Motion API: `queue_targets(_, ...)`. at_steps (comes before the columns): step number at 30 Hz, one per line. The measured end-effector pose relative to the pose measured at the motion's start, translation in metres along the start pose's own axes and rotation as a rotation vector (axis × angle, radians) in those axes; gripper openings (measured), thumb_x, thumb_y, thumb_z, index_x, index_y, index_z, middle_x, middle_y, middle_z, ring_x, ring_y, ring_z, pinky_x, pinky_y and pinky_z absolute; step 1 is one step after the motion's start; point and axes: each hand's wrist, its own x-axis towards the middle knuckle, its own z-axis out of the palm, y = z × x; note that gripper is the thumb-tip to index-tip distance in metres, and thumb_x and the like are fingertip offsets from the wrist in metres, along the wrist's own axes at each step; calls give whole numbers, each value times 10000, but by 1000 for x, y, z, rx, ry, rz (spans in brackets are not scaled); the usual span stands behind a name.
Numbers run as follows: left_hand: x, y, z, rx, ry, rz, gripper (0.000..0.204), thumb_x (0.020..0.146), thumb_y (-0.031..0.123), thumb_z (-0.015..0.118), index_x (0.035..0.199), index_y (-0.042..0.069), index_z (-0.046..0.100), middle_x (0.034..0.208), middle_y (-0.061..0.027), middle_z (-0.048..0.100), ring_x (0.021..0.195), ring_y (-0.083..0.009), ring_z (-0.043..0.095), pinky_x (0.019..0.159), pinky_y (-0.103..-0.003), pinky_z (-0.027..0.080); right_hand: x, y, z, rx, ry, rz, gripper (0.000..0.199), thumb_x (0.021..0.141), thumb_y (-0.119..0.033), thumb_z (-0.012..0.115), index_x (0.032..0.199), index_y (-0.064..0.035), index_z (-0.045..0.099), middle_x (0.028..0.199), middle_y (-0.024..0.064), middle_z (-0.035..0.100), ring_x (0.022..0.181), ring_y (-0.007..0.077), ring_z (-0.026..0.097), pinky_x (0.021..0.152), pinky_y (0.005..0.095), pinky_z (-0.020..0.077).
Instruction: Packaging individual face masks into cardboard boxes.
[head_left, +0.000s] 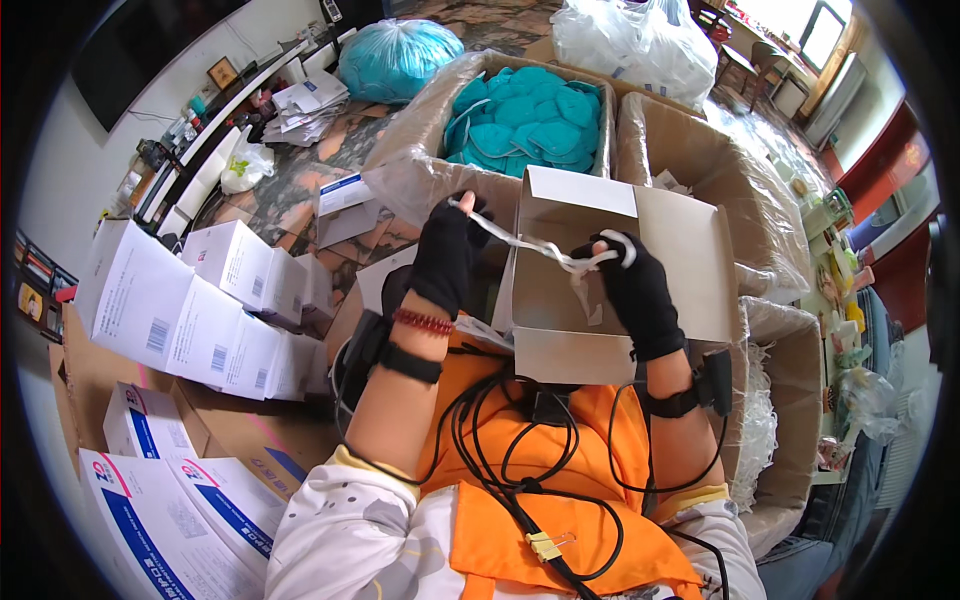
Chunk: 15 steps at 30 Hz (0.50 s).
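Observation:
A white elastic-looking strap (pixel 537 244) is stretched between my two gloved hands. My left hand (pixel 443 258), in a black fingerless glove, pinches its left end at the fingertips. Looped around the fingers of my right hand (pixel 640 298), also gloved, is the other end, and a loose piece hangs below. Under the strap is a carton (pixel 550 295) with a plain inside and its flaps spread open. Just beyond it, teal cup-shaped masks (pixel 530 125) fill a plastic-lined cardboard box (pixel 425 150).
Another lined box (pixel 700 150) stands to the right, and white strands (pixel 757 430) fill one nearer me. White cartons (pixel 205 325) are stacked at left, with printed ones (pixel 150 520) below. Behind sit bags, one teal (pixel 400 60) and one white (pixel 635 45). Black cables (pixel 510 440) hang across my orange apron.

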Motion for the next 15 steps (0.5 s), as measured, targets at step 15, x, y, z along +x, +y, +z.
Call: queue_targets(15, -65, -10, 47, 910, -545, 757, 509, 812, 179, 763, 1240, 38, 528, 1179, -136, 600, 1103, -222, 592, 926, -338, 476, 12, -38, -22, 264, -295, 42, 431, 997, -327, 531, 1323, -47, 564, 1274, 87, 609, 1039, 115, 572, 932, 260, 434)
